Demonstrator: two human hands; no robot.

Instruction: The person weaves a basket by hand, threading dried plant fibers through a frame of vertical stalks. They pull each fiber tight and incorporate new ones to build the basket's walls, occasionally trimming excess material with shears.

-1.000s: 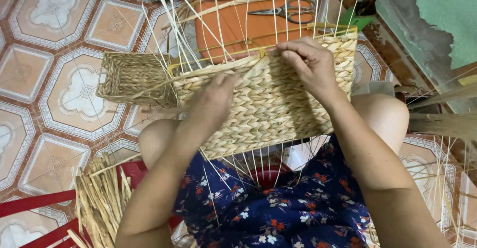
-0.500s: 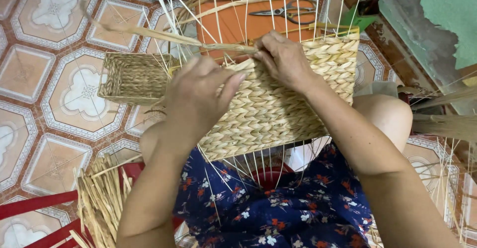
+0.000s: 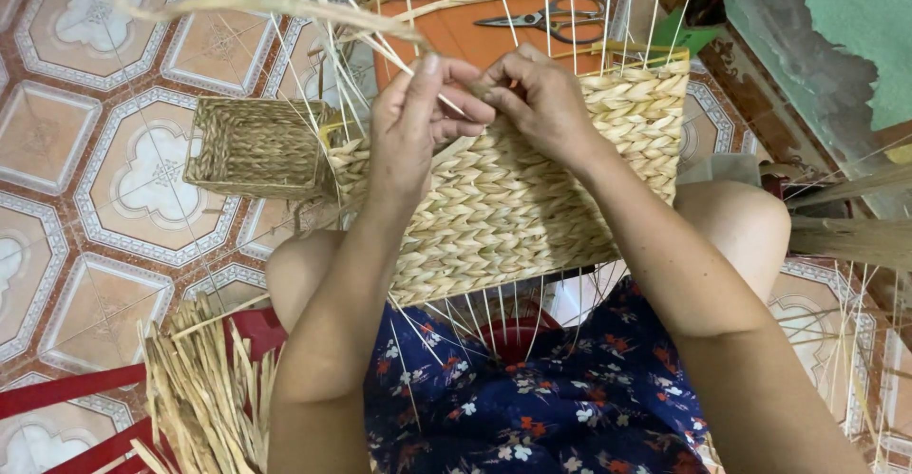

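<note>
A half-woven straw basket point(image 3: 513, 199) rests on my knees, with thin white frame wires sticking out above and below it. My left hand point(image 3: 418, 113) pinches a long dry straw strand point(image 3: 256, 6) that runs up to the left from the basket's top edge. My right hand point(image 3: 541, 94) grips the same strand's woven end at the top edge, fingers closed, touching the left hand.
A small finished woven basket point(image 3: 252, 146) lies on the patterned tile floor at left. An orange stool point(image 3: 494, 9) beyond carries scissors point(image 3: 546, 18) and straw. Loose straw bundle point(image 3: 204, 398) lies on a red stool at lower left. More straw point(image 3: 845, 237) at right.
Both hands have slid along the basket's top edge toward its middle and come together. The left hand has left the weave and pulled a long strand up to the left.
</note>
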